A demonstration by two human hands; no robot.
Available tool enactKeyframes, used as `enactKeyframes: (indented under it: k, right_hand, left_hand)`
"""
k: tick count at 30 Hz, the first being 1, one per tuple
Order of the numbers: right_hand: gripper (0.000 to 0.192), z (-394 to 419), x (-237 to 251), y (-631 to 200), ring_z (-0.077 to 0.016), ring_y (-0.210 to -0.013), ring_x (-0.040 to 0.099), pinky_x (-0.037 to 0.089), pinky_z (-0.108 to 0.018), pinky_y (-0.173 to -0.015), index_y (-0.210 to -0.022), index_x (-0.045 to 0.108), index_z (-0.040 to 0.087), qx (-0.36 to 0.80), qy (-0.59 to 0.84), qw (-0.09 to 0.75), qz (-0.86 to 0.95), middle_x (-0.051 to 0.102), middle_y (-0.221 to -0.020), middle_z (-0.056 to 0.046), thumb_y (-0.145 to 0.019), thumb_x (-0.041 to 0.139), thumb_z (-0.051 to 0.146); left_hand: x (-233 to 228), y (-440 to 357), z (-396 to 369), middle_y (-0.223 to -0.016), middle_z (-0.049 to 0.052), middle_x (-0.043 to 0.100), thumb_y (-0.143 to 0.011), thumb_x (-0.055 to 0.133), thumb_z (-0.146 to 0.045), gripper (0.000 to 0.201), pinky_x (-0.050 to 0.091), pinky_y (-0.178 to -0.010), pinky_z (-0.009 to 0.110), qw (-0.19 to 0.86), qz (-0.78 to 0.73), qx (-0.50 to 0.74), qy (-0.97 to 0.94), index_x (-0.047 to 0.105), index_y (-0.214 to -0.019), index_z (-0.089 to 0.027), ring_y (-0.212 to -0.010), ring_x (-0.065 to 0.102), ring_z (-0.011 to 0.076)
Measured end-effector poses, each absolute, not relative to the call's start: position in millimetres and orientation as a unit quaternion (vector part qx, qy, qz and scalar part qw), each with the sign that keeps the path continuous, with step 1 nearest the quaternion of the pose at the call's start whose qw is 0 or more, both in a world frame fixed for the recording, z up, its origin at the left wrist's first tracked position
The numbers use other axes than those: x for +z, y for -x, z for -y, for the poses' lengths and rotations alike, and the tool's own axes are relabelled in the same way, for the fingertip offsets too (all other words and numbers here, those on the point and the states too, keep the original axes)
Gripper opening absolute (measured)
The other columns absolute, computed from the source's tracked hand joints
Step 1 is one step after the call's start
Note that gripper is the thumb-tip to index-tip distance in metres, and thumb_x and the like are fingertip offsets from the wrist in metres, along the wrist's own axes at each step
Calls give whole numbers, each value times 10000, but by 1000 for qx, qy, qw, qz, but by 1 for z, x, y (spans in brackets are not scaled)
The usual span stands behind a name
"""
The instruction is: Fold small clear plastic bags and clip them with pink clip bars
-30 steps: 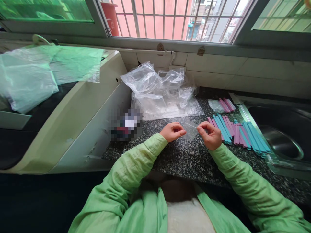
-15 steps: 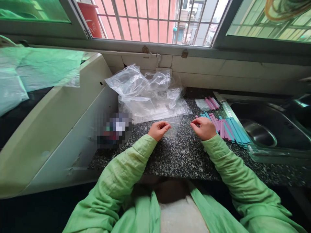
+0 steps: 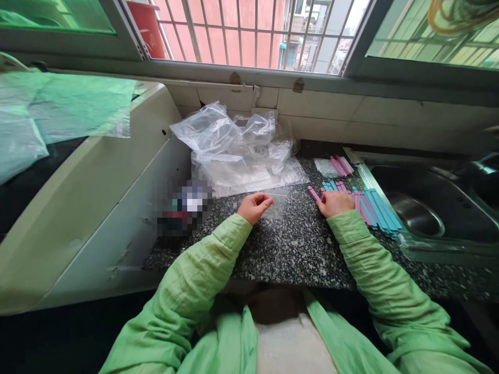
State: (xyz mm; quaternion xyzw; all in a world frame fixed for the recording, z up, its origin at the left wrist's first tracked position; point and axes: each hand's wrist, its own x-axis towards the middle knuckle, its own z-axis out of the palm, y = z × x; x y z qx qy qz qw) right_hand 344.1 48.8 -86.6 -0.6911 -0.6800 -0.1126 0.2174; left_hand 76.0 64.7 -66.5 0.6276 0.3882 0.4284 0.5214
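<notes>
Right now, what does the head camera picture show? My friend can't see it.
A person in green sleeves holds a small clear bag with the left hand while the right hand rests on pink and blue sticks on a speckled counter, beside a sink.

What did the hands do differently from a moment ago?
The right hand let go of the small clear bag and moved right onto the sticks, touching a pink one. The left hand still pinches the bag. The plastic pile stayed put.
</notes>
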Motion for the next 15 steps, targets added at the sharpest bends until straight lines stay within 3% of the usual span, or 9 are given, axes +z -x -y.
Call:
enactKeyframes:
  k: [7,12,15]
  right_hand:
    - [233,-48,-87,-340,-262,-677,556,422,-423,-616,-564,580,180,-126,703,171,678,572,-571,-99,-551,727,361]
    - [180,-45,-80,-332,-229,-629,536,397,-368,-570,-561,566,173,-167,676,171,698,569,-576,-100,-661,618,314]
    - [166,-42,-71,-320,-226,-650,533,401,-357,-581,-615,581,174,-179,639,217,716,593,-630,-95,-714,553,305]
  left_hand:
    - [-69,-76,-66,-494,-29,503,-618,612,-412,282,330,-515,216,539,-379,436,-614,616,-621,-129,-500,401,71]
    - [-71,-75,-68,-471,-39,470,-614,608,-413,284,303,-497,216,560,-369,438,-599,618,-638,-130,-492,385,68]
    - [-71,-75,-70,-452,-48,440,-622,592,-385,258,287,-484,214,577,-372,428,-588,612,-634,-128,-476,373,64]
